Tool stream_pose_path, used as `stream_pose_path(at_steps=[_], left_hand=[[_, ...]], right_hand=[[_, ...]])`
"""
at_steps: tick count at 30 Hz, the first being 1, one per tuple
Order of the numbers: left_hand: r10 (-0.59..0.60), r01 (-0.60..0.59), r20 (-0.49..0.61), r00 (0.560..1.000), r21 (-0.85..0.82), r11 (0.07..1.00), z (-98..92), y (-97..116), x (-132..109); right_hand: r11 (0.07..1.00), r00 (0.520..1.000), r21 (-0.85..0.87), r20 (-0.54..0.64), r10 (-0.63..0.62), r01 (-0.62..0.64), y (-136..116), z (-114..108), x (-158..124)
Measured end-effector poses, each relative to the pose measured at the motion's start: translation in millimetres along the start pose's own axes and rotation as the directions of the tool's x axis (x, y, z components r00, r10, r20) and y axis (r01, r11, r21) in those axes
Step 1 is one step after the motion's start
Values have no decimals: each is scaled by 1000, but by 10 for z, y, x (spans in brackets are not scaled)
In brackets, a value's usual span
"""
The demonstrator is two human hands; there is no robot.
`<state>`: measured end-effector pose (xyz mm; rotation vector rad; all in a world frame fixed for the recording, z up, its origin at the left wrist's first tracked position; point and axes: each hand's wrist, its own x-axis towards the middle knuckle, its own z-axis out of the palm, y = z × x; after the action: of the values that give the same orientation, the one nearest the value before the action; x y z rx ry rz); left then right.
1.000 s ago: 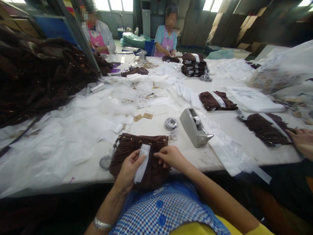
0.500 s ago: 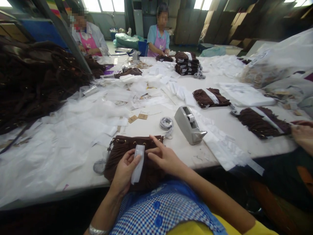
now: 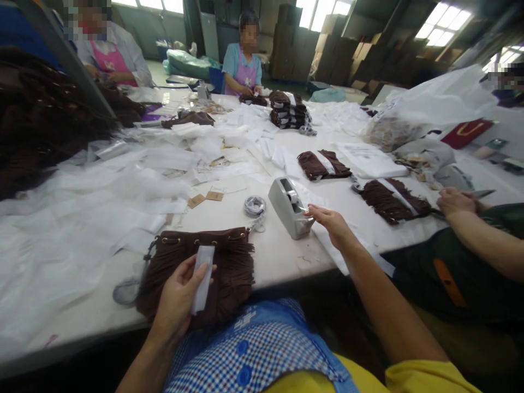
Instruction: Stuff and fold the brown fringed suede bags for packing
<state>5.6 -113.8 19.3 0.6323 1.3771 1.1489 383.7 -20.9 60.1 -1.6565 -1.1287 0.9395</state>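
A dark brown fringed handbag [image 3: 229, 262] with gold eyelets lies on the table right in front of me. Over it, my left hand [image 3: 182, 289] pinches a folded white strip [image 3: 203, 278], thumb on top. To the right of the bag stands a grey tape dispenser [image 3: 282, 210]. At its cutting end my right hand [image 3: 329, 221] has its fingertips closed on the clear tape's end, which shows only faintly. A coiled, wrapped strap [image 3: 254, 206] lies between bag and dispenser, joined near the bag's upper right corner.
White wrapping sheets [image 3: 94, 218] cover the left side. Two brown tags [image 3: 205, 200] lie beyond the bag. Banded brown bags [image 3: 323, 165] and a stack [image 3: 289, 110] stand farther off. At right, a co-worker's hands [image 3: 458, 202] are near another bag [image 3: 393, 200]. Two people work opposite.
My right hand has left the bag and reached right to the tape dispenser. My left hand still holds the white strip over the bag. The view has turned to the right.
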Motion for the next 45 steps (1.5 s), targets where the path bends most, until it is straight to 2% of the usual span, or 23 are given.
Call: stream_pose_path(at_steps=[2, 6, 10, 14, 19, 24, 26, 28, 30, 32, 35, 37, 39, 42, 45], left_hand=[[5, -5, -6, 1000, 17, 1000, -2, -9, -8], [3, -3, -8, 1000, 31, 1000, -4, -13, -14], [-10, 10, 10, 1000, 23, 1000, -17, -9, -17], [-5, 5, 44, 999, 4, 1000, -29, -12, -13], [40, -38, 50, 998, -30, 999, -9, 3, -33], [77, -72, 76, 994, -67, 995, 7, 22, -49], [80, -74, 83, 993, -75, 994, 1, 14, -48], [82, -75, 101, 991, -78, 994, -7, 1, -45], [90, -81, 119, 989, -84, 993, -15, -11, -42], [100, -90, 122, 987, -90, 992, -19, -16, -39], [133, -123, 118, 984, -86, 989, -22, -11, -37], [164, -154, 131, 978, -83, 985, -25, -8, -37], [192, -183, 135, 972, -76, 980, -32, -12, -36], [216, -211, 108, 970, -60, 976, -50, -35, -28], [217, -212, 113, 970, -60, 975, -68, -63, -8]], right_hand=[[987, 1000, 158, -19, 14, -11, -63, 1, -94], [973, 993, 231, -111, 29, -2, -134, -58, -350], [934, 976, 316, -82, 204, -168, 42, -83, -515], [905, 955, 361, -106, 278, -224, 299, -4, -514], [906, 945, 376, -175, 277, -196, 397, 102, -444], [860, 935, 435, -97, 341, -269, 440, 188, -453], [853, 936, 435, -59, 346, -288, 405, 318, -551], [870, 961, 420, 20, 277, -260, 290, 540, -715], [910, 964, 352, 220, 149, -221, 101, 845, -909], [948, 901, 265, 431, 46, -175, -115, 1191, -1076], [964, 769, 177, 638, 39, -196, -362, 1666, -1202], [980, 734, 110, 678, 47, -164, -434, 1889, -1203], [996, 739, 35, 673, 40, -85, -450, 2018, -1167], [997, 750, -72, 658, 59, -16, -441, 2066, -1106], [989, 746, -148, 656, 115, -22, -446, 2037, -1091]])
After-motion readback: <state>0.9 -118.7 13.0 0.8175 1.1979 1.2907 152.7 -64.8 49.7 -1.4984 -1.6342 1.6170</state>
